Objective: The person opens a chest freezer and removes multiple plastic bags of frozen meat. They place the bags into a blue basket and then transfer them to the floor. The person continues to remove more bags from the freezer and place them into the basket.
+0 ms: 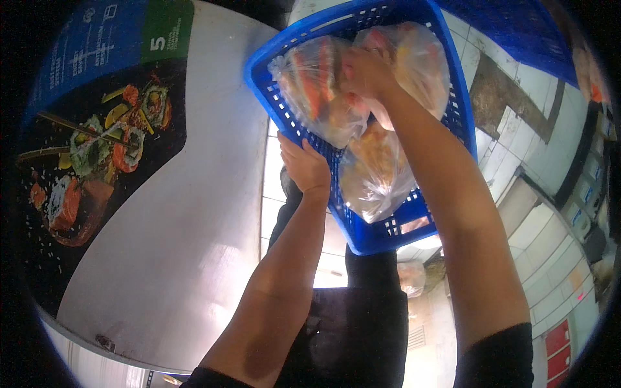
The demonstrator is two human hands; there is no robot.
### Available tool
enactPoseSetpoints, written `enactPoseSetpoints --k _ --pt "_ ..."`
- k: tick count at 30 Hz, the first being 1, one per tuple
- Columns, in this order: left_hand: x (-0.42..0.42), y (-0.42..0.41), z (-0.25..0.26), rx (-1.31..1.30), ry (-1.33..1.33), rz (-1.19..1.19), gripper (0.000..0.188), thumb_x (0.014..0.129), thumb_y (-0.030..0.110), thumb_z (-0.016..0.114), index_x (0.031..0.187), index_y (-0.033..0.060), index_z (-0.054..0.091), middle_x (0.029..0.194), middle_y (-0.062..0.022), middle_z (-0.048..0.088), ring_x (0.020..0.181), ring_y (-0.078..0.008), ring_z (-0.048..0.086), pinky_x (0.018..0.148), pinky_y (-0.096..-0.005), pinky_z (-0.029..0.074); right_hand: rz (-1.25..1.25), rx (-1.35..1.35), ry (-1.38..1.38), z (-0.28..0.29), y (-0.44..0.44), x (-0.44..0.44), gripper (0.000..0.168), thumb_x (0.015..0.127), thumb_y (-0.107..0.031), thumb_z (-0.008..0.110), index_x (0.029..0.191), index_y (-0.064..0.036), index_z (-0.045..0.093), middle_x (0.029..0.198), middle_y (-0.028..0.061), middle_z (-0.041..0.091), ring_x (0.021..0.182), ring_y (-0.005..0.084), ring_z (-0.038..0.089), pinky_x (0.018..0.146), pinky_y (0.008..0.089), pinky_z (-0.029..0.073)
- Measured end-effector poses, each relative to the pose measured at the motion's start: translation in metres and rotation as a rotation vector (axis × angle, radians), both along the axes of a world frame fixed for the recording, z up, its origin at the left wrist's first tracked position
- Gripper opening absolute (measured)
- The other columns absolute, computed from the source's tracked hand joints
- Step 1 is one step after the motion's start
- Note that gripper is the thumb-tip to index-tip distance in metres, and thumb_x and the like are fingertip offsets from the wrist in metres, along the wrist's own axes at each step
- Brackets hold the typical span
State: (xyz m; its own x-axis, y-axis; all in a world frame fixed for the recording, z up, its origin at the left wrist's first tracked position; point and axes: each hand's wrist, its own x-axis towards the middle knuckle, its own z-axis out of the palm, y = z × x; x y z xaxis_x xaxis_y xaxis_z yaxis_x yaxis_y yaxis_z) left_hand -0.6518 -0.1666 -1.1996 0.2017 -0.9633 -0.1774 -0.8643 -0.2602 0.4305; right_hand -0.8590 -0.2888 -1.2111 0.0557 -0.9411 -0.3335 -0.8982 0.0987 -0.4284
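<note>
A blue plastic basket [361, 242] with slotted walls holds several knotted clear plastic bags of food. My left hand [305, 165] lies against the basket's near left rim, fingers over its outer side. Deep in the basket, my right hand [364, 72] is at the top of the left bag [315, 92], which shows orange-red and pale pieces; its fingertips are partly hidden. Behind that hand sits another bag [422, 68] with pale and reddish contents. A third bag [378, 174], filled with orange-yellow pieces, rests nearer to me, its knot facing me.
At the left stands a white appliance [218, 145], perhaps a chest freezer, with a printed food picture [97, 145]. White floor tiles [519, 131] with a brown damaged patch lie at the right. Another blue crate [514, 29] is at the upper right. A plastic bag [411, 279] lies below the basket.
</note>
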Motion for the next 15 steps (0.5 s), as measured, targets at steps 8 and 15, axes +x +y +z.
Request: enactPoseSetpoints --k 8,15 --pt "0.005 0.0 0.002 0.078 0.0 0.045 0.062 0.095 0.011 0.054 0.146 -0.0076 0.024 0.132 -0.0293 0.049 0.118 -0.0444 0.049 0.103 -0.0506 0.038 0.028 -0.166 -0.258 0.018 0.104 -0.033 0.014 0.068 -0.008 0.067 0.08 -0.008 0.06 0.1 0.009 0.064 0.103 0.0343 0.058 0.101 0.0444 0.041" --pt "-0.013 0.008 0.0 0.097 -0.04 -0.007 0.054 0.099 0.019 0.049 0.144 -0.0072 0.032 0.13 -0.0311 0.051 0.118 -0.0451 0.052 0.101 -0.052 0.042 -0.792 -0.181 -0.316 0.075 0.248 0.01 0.03 0.077 0.002 0.056 0.105 -0.005 0.064 0.107 0.0118 0.066 0.097 0.0245 0.063 0.087 0.0312 0.049"
